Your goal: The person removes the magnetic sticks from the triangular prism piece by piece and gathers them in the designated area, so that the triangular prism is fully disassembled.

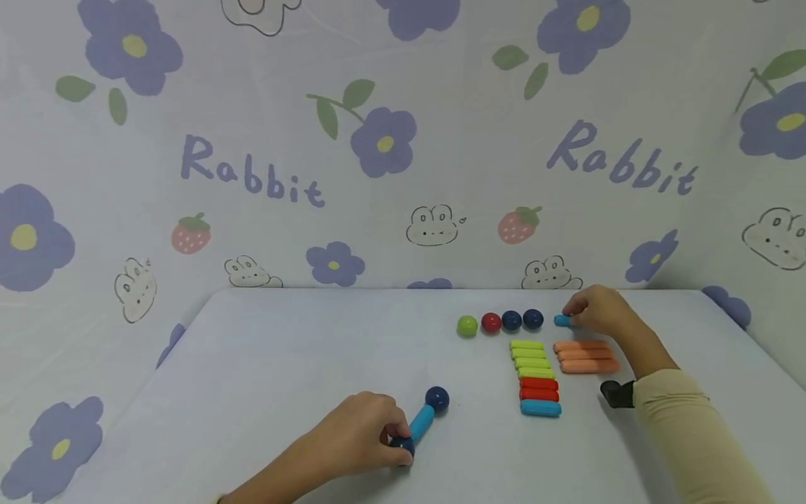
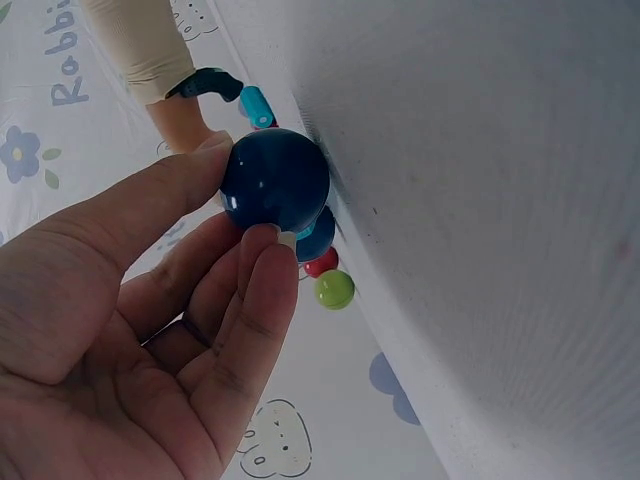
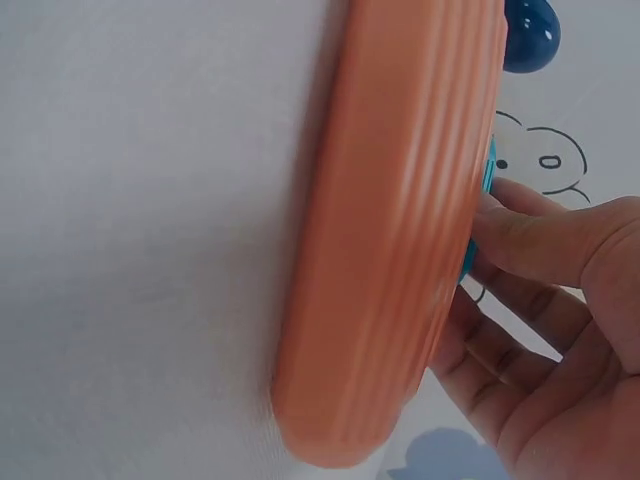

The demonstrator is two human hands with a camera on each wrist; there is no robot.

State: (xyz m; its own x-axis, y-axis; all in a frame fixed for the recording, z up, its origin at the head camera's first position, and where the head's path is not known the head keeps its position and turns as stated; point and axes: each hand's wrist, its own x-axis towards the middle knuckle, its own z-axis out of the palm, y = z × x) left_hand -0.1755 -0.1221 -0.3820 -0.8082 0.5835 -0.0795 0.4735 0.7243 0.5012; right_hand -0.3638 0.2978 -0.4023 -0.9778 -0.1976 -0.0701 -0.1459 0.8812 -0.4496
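The fingers [image 2: 262,262] of the left hand [image 1: 360,435] pinch a dark blue ball [image 1: 401,445] at the near end of a light blue stick [image 1: 421,422], which lies on the surface [image 1: 283,364] with a 2nd dark blue ball [image 1: 437,399] at its far end. The right hand [image 1: 598,310] holds a short blue stick [image 1: 562,320] with curled fingers, just beside a row of 4 balls [image 1: 500,322]. Near it lie 3 orange sticks [image 1: 584,355] and a stack of green, red and blue sticks [image 1: 534,376].

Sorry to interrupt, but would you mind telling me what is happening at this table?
A person works with coloured sticks and balls on a white table. The left hand pinches a dark blue ball joined to a light blue stick with another ball at its far end. The right hand grips a second blue stick beside the orange sticks.
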